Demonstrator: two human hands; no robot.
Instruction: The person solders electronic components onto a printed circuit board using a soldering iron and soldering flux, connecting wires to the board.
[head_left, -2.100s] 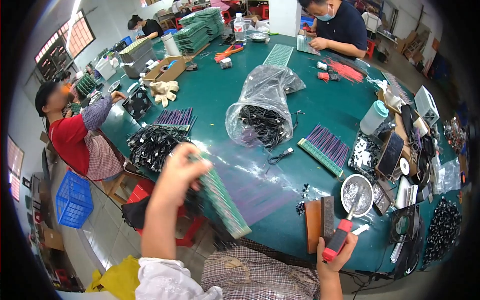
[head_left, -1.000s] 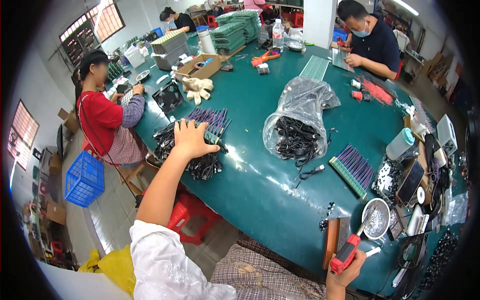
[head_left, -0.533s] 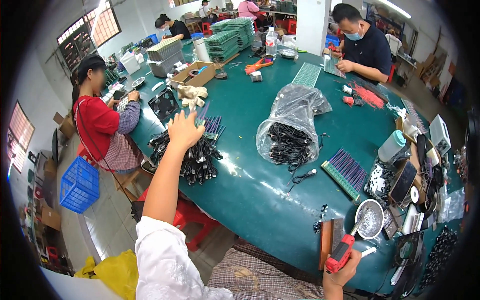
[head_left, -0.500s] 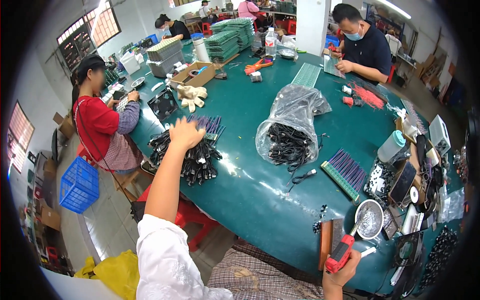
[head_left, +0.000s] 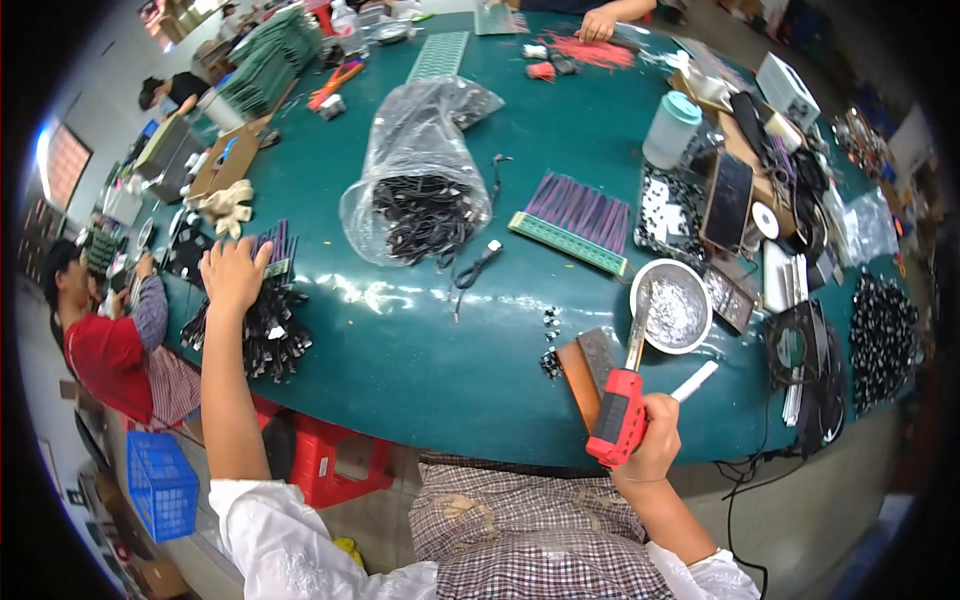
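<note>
My right hand (head_left: pixel 652 440) is wrapped round the handle of a red and black soldering gun (head_left: pixel 618 415). Its long metal tip reaches the near-left rim of a round bowl (head_left: pixel 640 335) holding silvery scraps. My left hand (head_left: pixel 235 275) lies with fingers spread over a heap of black cables (head_left: pixel 262 335) at the left. Beside those fingers, purple wires (head_left: pixel 280 245) stick out from a strip of green circuit board, partly covered by the hand. A green board strip with a row of purple wires (head_left: pixel 570 243) lies mid-table.
A clear plastic bag (head_left: pixel 415 130) spills black cables at the centre. Near the gun are a brown block (head_left: pixel 578 385) and a white stick (head_left: pixel 697 381). A lidded cup (head_left: pixel 672 130) and clutter line the right. Co-workers sit left and opposite; one's hand (head_left: pixel 603 20) touches red wires.
The view has swung right and down, so the table appears shifted left and up. My left hand stays at the cable heap, and my right still grips the soldering gun by the bowl.
</note>
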